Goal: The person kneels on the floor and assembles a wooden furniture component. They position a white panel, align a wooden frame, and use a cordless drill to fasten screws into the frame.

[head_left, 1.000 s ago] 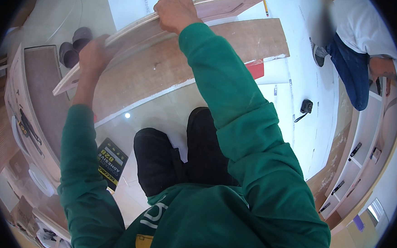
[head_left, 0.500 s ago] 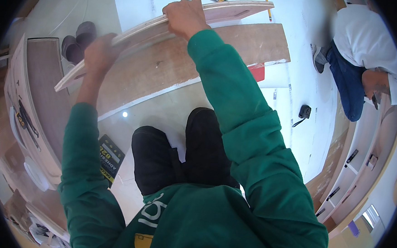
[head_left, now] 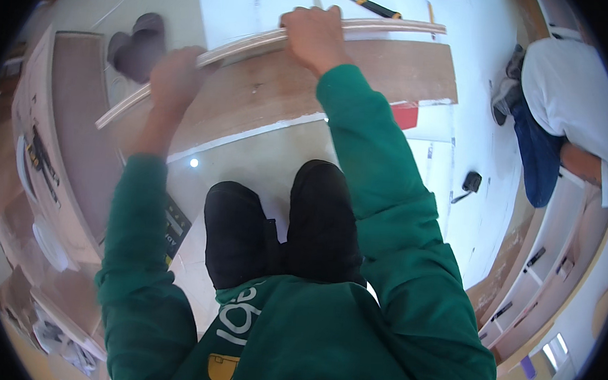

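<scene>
Both hands grip a long, thin plywood board [head_left: 247,46] stood nearly on edge, so mostly its pale layered top edge shows. My left hand [head_left: 176,81], slightly blurred, wraps over the edge toward the board's left end. Farther right, my right hand [head_left: 315,37] has its fingers curled over the same edge. A wider brown wooden board [head_left: 388,73] lies just on the near side, with a white strip along its near edge. Whether the two boards touch is hidden. Beyond the held board is a utility knife [head_left: 373,5] with a black and orange handle.
A tape measure [head_left: 471,181] and a red flat piece [head_left: 406,116] lie at right. Dark shoes [head_left: 137,51] and a wooden cabinet panel [head_left: 79,113] are at left. A co-worker in a white shirt [head_left: 568,88] bends by a long shelf unit [head_left: 532,273].
The held board has tipped more upright, its face now largely hidden and its edge showing. Both hands keep their hold. The whole view has shifted, and the co-worker's forearm has moved lower.
</scene>
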`<state>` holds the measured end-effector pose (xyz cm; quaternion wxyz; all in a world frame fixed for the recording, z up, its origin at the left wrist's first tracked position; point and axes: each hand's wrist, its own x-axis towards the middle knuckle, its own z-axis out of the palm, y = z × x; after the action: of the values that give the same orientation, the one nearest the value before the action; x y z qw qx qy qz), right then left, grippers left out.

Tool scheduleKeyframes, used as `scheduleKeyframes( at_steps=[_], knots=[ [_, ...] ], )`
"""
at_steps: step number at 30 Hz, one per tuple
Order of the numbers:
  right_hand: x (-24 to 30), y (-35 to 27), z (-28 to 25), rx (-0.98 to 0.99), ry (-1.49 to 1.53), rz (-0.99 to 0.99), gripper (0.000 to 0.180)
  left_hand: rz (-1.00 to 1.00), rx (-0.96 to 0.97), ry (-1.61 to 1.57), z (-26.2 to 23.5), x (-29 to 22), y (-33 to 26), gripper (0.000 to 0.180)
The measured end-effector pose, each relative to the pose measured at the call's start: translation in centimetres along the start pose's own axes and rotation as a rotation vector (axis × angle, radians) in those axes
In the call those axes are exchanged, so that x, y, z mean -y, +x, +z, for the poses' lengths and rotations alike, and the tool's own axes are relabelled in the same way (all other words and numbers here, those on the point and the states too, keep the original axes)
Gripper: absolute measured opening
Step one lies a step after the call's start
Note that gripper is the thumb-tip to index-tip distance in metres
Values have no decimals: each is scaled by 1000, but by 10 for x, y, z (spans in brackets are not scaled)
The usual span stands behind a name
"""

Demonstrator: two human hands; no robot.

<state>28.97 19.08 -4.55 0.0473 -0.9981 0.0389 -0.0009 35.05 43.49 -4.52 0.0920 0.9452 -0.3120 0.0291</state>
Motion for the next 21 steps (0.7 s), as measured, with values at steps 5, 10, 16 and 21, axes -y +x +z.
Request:
scheduleKeyframes(
  at_steps=[5,10,16,21],
  knots=[
    [4,1,-4,55,10,1,26,49,-49,-33,-1,3,-2,29],
    [4,-2,-1,-25,52,1,21,-1,-18,9,1,4,-3,29],
    [3,3,-3,35,-2,2,28,25,-50,10,1,2,-1,30],
    [3,1,-4,28,5,11,27,32,-37,11,0,1,0,32]
  ],
)
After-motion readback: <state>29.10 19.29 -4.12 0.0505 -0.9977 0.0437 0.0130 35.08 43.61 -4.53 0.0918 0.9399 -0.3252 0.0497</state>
